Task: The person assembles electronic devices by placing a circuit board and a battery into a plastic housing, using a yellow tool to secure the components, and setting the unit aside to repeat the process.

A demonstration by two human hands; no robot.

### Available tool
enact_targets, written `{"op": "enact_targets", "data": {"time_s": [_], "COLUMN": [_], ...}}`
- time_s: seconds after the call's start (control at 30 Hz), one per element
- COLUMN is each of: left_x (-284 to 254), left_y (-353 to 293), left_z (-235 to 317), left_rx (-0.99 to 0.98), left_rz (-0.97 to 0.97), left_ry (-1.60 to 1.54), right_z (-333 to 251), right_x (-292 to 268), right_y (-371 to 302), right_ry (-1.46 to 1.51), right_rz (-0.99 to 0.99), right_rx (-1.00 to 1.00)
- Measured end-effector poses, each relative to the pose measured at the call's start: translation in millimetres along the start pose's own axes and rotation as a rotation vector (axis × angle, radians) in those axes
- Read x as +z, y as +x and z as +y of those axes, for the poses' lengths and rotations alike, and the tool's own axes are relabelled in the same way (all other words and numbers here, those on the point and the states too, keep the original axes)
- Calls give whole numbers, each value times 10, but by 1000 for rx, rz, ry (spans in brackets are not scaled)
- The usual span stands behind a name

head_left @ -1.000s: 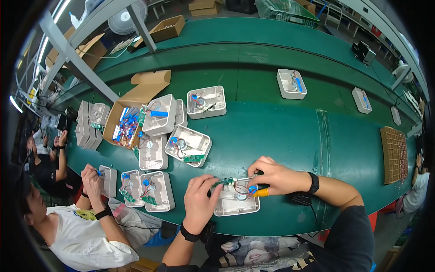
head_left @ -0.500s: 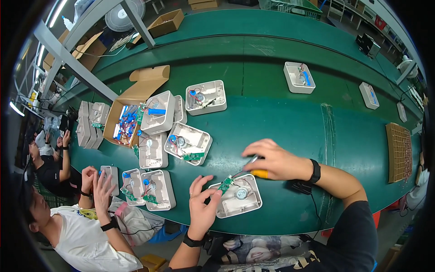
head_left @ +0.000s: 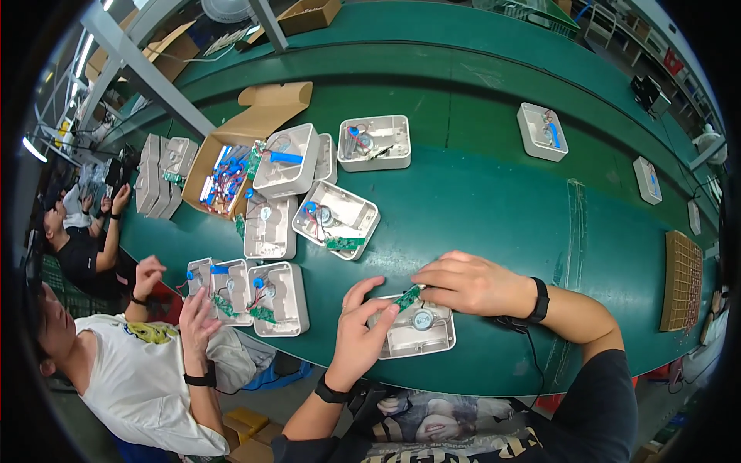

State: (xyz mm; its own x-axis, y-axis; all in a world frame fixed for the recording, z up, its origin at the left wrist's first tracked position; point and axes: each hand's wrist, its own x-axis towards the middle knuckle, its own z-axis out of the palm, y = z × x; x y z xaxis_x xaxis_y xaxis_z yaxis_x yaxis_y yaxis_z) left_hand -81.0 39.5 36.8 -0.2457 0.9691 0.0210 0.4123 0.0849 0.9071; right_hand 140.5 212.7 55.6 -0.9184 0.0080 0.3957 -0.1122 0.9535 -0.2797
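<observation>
Green conveyor belt [head_left: 478, 193] spans view. White plastic tray [head_left: 421, 332] sits at near edge, between both hands. Left hand [head_left: 359, 332] rests on tray's left end, fingers [head_left: 363, 297] curled over rim, gripping it. Right hand [head_left: 471, 282] lies over tray's top edge, fingers bent. Small green circuit board [head_left: 408, 297] sits at right fingertips, likely pinched; contact hard to confirm.

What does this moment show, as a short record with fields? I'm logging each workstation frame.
Surface: green conveyor belt
Left hand: on the near-left edge of a white plastic case
Right hand: over the case's far edge
Between the hands: small green circuit board
Inside case: round silver part
Nearby: cardboard box of parts
Others: person in white shirt at left
</observation>
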Motion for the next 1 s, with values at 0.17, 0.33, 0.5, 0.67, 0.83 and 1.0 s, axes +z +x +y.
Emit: {"op": "enact_targets", "data": {"time_s": [0.17, 0.33, 0.5, 0.67, 0.83, 1.0], "left_x": [-99, -28, 72, 174, 297, 350], "left_y": [-244, -166, -37, 76, 142, 204], "left_z": [207, 12, -129, -37, -63, -31], "left_rx": [-83, -21, 133, 20, -14, 50], "left_rz": [-33, -36, -32, -14, -42, -77], "left_ry": [416, 371, 303, -9, -173, -62], "right_z": [23, -38, -83, -116, -83, -117], "right_x": [93, 144, 87, 94, -45, -192], "right_y": [3, 42, 77, 37, -1, -42], "right_ry": [-20, -115, -111, -69, 16, -56], "right_rz": [109, 217, 151, 68, -16, -114], "right_rx": [50, 120, 229, 234, 237, 212]}}
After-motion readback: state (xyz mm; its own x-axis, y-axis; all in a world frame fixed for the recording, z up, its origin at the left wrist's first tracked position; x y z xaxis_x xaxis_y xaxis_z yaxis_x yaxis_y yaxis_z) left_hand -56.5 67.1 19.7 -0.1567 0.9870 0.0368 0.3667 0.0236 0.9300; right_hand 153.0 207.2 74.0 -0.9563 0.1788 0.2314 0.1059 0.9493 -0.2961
